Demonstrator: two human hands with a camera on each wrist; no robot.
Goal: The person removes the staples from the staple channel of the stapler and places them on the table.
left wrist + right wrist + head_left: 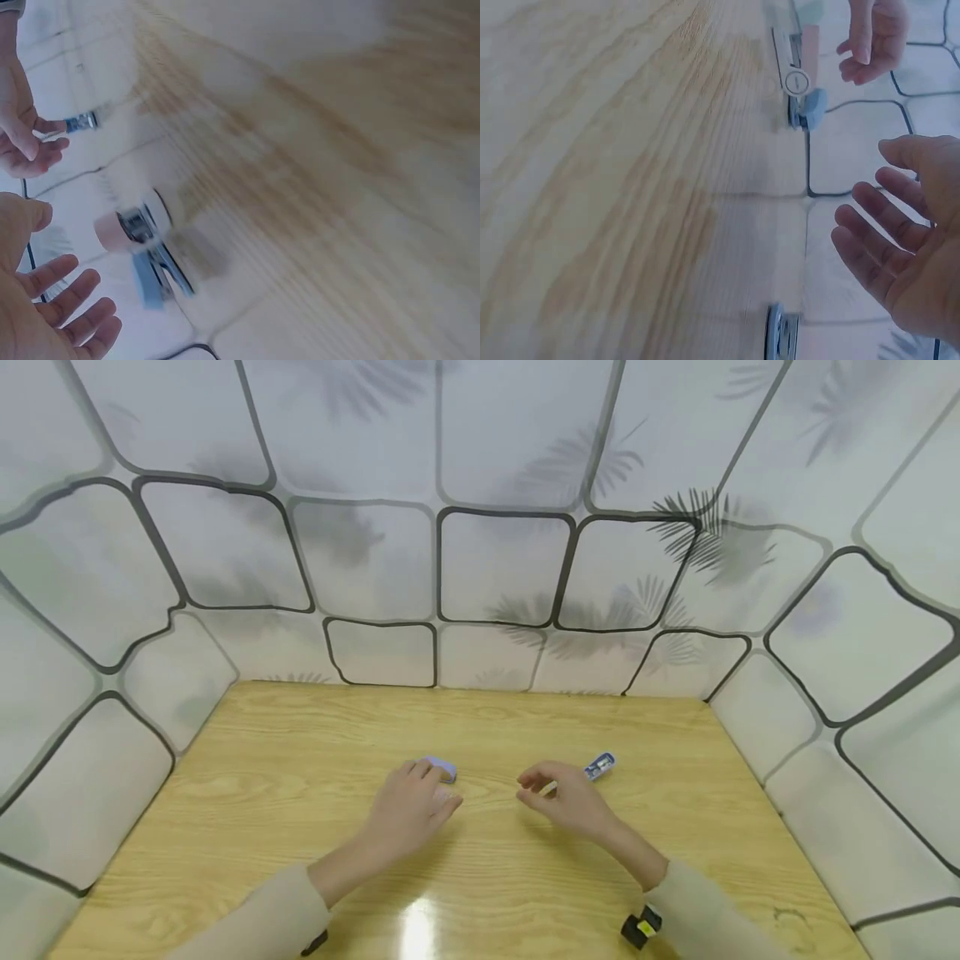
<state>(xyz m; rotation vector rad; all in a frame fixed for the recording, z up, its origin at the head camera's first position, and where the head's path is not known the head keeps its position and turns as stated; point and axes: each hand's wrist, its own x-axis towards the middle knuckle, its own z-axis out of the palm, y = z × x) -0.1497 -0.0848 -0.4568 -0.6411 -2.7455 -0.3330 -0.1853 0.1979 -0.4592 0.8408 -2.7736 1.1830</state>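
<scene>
My left hand [405,802] hovers over a small pink and light-blue thing [444,768], partly hiding it in the head view. In the left wrist view this stapler-like thing [154,225] has a pink part and a blue part set at an angle, with dark strips along them. A round disc shows on it [796,82] in the right wrist view. The left fingers [79,296] are spread and apart from it. My right hand [566,797] has gently bent fingers and holds nothing. Behind it lies a slim blue-and-white thing [600,766], partly covered in the head view.
Both things rest on a wood-grain table [480,877]. Pale fabric walls [495,568] with dark cell lines and leaf prints stand behind and at both sides. A dark strap-on piece [642,927] hangs by the right sleeve.
</scene>
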